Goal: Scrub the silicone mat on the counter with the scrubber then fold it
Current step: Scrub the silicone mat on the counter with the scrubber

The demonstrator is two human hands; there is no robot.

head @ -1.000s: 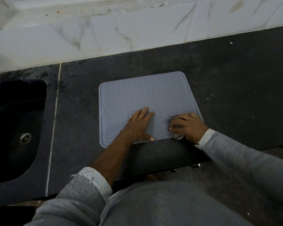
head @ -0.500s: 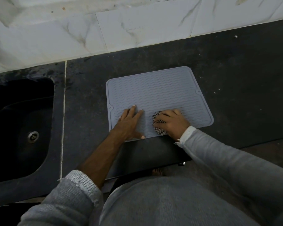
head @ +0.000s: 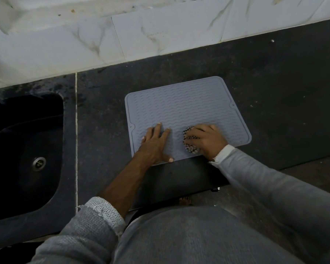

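A grey silicone mat (head: 183,105) with wavy ridges lies flat on the dark counter (head: 274,88). My left hand (head: 155,144) rests palm down on the mat's near left part, fingers spread, pressing it to the counter. My right hand (head: 206,141) sits on the mat's near middle, fingers curled over a black-and-white checkered scrubber (head: 190,144) that touches the mat. Most of the scrubber is hidden under my fingers.
A dark sink (head: 25,149) with a metal drain (head: 39,163) lies to the left. White marble-pattern wall tiles (head: 160,29) run along the back. The counter's front edge is just below the mat, with the floor and a bare foot (head: 185,201) beneath.
My right hand has slid the scrubber leftward from the mat's near right corner toward its middle. My left hand has stayed pressed on the mat. The camera view has shifted.
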